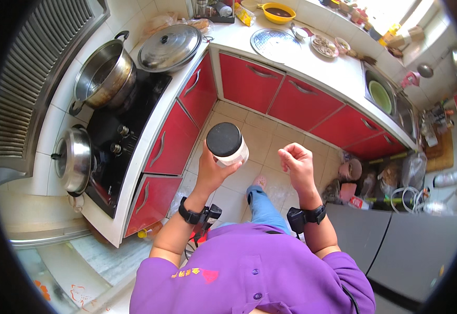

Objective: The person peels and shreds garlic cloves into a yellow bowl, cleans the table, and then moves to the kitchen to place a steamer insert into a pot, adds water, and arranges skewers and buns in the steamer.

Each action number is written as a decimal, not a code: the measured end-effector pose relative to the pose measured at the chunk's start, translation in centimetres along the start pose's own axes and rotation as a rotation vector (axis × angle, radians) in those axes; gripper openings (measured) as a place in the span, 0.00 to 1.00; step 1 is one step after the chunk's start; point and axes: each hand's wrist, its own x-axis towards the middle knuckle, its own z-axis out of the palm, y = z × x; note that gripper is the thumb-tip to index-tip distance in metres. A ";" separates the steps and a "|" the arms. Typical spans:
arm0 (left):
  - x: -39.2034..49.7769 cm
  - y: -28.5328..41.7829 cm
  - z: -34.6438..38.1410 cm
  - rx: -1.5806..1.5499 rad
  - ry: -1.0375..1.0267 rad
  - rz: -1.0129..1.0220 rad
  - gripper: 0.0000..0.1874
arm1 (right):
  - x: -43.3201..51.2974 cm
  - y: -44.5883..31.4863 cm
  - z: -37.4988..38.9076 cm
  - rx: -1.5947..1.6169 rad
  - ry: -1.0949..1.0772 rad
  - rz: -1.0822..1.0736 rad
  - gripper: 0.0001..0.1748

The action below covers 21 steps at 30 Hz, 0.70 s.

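My left hand (213,168) is wrapped around a jar (234,156) with a black lid (224,139), held in front of my body above the tiled floor. The lid faces up towards the camera and sits on the jar. To the right of it, apart from the jar, my right hand (297,159) is raised with its fingers curled in and the thumb against them. No object shows in that hand, though the inside of its fingers is partly hidden. Both wrists bear black straps with small devices.
On the left, a steel pot (105,74) and a lidded pan (73,161) stand on the black cooktop (114,172). A large lidded pan (169,47) sits at the counter's corner. Plates, a yellow bowl (277,13) and a sink (403,114) line the white counter. Bags crowd the floor at right.
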 end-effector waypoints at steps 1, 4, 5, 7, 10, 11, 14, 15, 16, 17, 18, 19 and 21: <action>3.0 -0.8 1.0 0.026 0.027 0.030 0.39 | 2.7 -0.6 -1.4 -0.020 0.006 0.038 0.08; 11.4 -2.2 4.1 0.017 0.095 0.070 0.38 | 10.3 -2.4 -4.8 0.077 0.006 0.074 0.07; 14.0 -2.3 4.8 0.034 0.105 0.103 0.38 | 12.7 -3.0 -5.6 0.105 0.058 0.106 0.09; 18.6 -2.5 6.2 0.037 0.099 0.093 0.38 | 17.3 -4.2 -6.7 0.137 -0.005 0.063 0.13; 25.1 -3.4 8.1 -0.019 0.128 0.095 0.36 | 23.3 -5.0 -7.5 0.141 -0.052 0.044 0.20; 27.3 -4.1 8.6 -0.048 0.123 0.104 0.36 | 25.5 -4.9 -7.7 0.074 -0.047 0.040 0.20; 34.3 -7.2 9.6 -0.032 0.144 0.043 0.36 | 32.3 -3.5 -8.7 -0.046 -0.014 0.061 0.20; 36.8 -8.7 9.7 -0.023 0.179 0.079 0.36 | 34.8 -2.7 -9.4 -0.044 0.013 0.078 0.21; 39.5 -10.5 9.6 0.060 0.201 0.087 0.36 | 37.4 -1.5 -10.4 -0.029 0.115 0.174 0.22; 42.4 -12.5 9.4 0.145 0.223 0.121 0.36 | 40.3 -0.3 -11.4 0.017 0.149 0.193 0.23; 45.2 -14.5 9.3 0.079 0.225 0.082 0.37 | 43.3 1.1 -12.4 0.036 0.281 0.247 0.24; 48.1 -16.5 9.1 0.088 0.236 0.084 0.37 | 45.9 2.5 -13.6 0.041 0.383 0.283 0.26; 53.6 -20.5 8.6 0.190 0.274 0.029 0.37 | 50.6 5.1 -15.9 0.044 0.583 0.344 0.27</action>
